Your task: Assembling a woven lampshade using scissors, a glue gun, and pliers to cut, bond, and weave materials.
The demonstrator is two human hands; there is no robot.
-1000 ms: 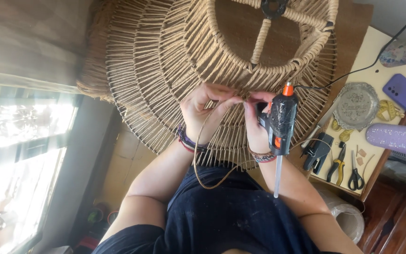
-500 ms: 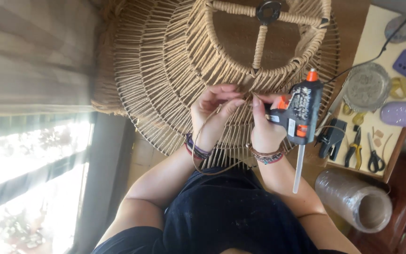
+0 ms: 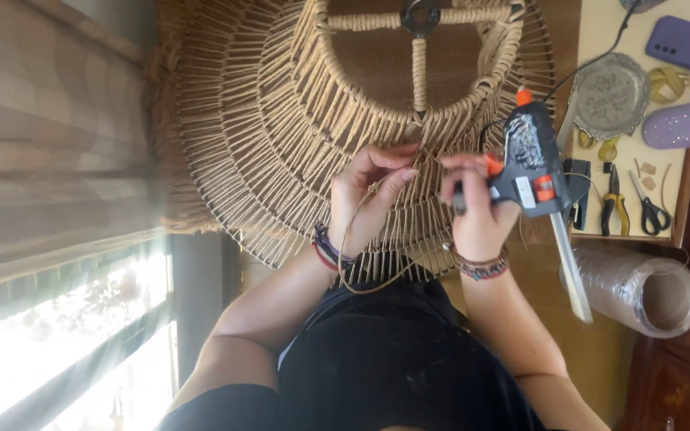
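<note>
Twine (image 3: 353,239), thin and brown, loops down from the person's left hand (image 3: 369,195) past the wrist and hangs over the dark shirt (image 3: 393,359). Its top end sits between the left thumb and fingers, which are pinched together on it right at the woven lampshade (image 3: 297,120). The lampshade is big, made of wrapped rope rings, and it rests against the person's lap.

The right hand (image 3: 473,211) is closed around the handle of a black and orange glue gun (image 3: 530,164). The gun's tip points up and away from the shade, and a clear glue stick (image 3: 573,267) sticks out the back.

To do this step well, the person should probably keep the twine pulled snug and hold it flat on the ring before any glue goes on. A small dot of glue looks like enough. Hot glue can burn, so fingertips are best kept a little back from the spot.

Beside the shade is a tray (image 3: 600,40) with pliers (image 3: 615,201), scissors (image 3: 648,209) and a round metal dish (image 3: 610,96). A big cardboard roll (image 3: 640,287) lies near it.
</note>
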